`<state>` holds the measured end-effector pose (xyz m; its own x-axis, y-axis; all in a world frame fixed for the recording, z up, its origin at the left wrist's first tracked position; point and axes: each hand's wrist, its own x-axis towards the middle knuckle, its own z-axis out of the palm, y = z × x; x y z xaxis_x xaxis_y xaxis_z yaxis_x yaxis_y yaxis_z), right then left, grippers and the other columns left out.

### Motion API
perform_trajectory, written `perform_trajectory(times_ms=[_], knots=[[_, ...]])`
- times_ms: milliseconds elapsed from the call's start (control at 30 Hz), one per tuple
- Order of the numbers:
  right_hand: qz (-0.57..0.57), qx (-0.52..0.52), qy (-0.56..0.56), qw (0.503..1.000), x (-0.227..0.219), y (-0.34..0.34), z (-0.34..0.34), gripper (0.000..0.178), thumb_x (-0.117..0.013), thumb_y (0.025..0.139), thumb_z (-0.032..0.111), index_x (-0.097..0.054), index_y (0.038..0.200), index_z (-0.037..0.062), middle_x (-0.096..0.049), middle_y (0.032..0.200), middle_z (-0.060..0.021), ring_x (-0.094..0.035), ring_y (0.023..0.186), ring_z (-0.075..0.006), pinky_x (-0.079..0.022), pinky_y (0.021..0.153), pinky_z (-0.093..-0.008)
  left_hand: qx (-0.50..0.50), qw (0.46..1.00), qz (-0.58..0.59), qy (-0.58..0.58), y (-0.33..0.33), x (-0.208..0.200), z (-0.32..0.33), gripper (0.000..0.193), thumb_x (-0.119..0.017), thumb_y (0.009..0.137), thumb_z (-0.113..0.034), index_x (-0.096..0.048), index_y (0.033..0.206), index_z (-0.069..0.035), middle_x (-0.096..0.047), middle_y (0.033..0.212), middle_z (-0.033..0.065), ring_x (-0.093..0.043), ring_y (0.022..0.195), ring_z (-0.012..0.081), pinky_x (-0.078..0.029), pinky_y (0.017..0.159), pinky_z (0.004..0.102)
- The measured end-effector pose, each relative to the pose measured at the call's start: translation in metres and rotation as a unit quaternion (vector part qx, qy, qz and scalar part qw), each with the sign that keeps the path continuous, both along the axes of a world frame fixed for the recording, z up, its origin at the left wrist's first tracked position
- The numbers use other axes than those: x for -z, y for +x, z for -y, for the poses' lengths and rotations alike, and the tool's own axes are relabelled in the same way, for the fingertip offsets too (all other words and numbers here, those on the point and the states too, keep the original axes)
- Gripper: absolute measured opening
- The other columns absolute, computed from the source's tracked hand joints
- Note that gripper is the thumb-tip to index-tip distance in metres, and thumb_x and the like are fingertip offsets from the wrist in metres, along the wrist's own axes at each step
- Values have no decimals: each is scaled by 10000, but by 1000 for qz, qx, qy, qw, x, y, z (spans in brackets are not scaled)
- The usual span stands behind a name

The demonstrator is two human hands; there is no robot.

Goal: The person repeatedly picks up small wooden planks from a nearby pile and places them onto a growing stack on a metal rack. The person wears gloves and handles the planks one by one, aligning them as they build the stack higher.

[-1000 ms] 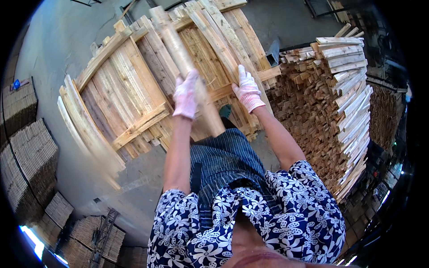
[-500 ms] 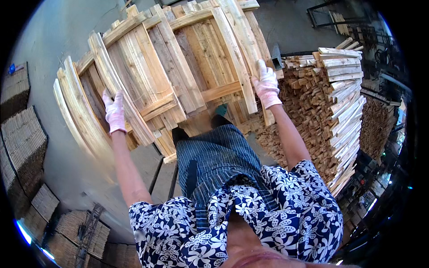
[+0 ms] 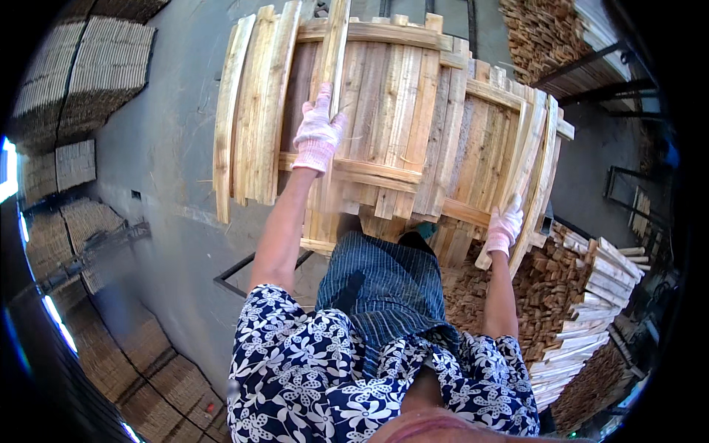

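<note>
Flat rough wooden planks lie side by side in a broad layered stack (image 3: 384, 96) in front of me, with crosspieces (image 3: 369, 31) running across them. My left hand (image 3: 319, 136), in a pale pinkish knit glove, is closed around a narrow loose plank (image 3: 336, 48) on top, its thumb on the right edge. At the right end of the stack my gloved right hand (image 3: 504, 225) grips the lower part of a slanting plank (image 3: 526, 155); some of its fingers are hidden. Several lighter planks (image 3: 255, 96) rest along the left end.
A big heap of short wood pieces (image 3: 546, 284) stands at my right, pale strips (image 3: 583, 317) along its side. Bundled stacks of slats (image 3: 107, 59) line the left. Dark metal bars (image 3: 236, 273) stick out below the plank stack. More wood (image 3: 543, 33) is piled far right.
The view has swung, so the stack appears farther right. My left hand has moved right and away from me onto a loose plank, nearer my right hand, which stays at the right end.
</note>
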<state>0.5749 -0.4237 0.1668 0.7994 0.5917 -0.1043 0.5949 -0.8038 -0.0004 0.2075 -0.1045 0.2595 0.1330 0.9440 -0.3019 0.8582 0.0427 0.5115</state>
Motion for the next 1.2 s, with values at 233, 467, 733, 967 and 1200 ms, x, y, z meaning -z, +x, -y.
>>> perform_trajectory(times_ms=[233, 467, 733, 967, 1200], knots=[[-335, -110, 434, 829, -84, -136, -85, 748, -701, 887, 42, -369, 1555, 106, -494, 1417, -163, -520, 1304, -313, -555, 1021, -387, 0, 990, -135, 46, -36, 13, -28, 778, -688, 904, -334, -304, 1581, -302, -481, 1353, 236, -608, 1153, 460, -547, 905, 549], [-220, -146, 234, 936, -87, -239, -235, 706, -662, 929, 282, -364, 1541, 94, -523, 1280, -274, -597, 1104, -452, -513, 948, -533, 32, 935, -61, 349, -78, -22, -56, 537, -686, 942, -360, -554, 1399, -109, -618, 1246, 217, -617, 1078, 409, -493, 986, 498], [-147, -212, 140, 956, -84, -349, -292, 791, -624, 959, 454, -302, 1555, 46, -514, 1196, -290, -608, 988, -454, -525, 817, -552, 25, 996, -42, 73, -347, 114, -126, 597, -339, 1086, -446, -395, 1546, -70, -431, 1585, 144, -389, 1476, 297, -415, 1142, 400], [-229, -169, 143, 948, -73, -411, -327, 850, -651, 947, 405, -222, 1587, 45, -440, 1289, -295, -578, 1057, -455, -546, 833, -518, -33, 999, 4, 25, -332, 109, -136, 590, -407, 1089, -402, -353, 1580, -80, -426, 1600, 118, -570, 1330, 301, -472, 1047, 414], [-419, -174, 17, 891, -136, -387, -333, 890, -654, 917, 447, -214, 1605, 94, -381, 1465, -278, -484, 1314, -477, -448, 1064, -551, 57, 995, -73, 30, -353, 87, -126, 541, -397, 1092, -253, -332, 1570, -7, -239, 1679, 148, -313, 1510, 329, -334, 1201, 409]])
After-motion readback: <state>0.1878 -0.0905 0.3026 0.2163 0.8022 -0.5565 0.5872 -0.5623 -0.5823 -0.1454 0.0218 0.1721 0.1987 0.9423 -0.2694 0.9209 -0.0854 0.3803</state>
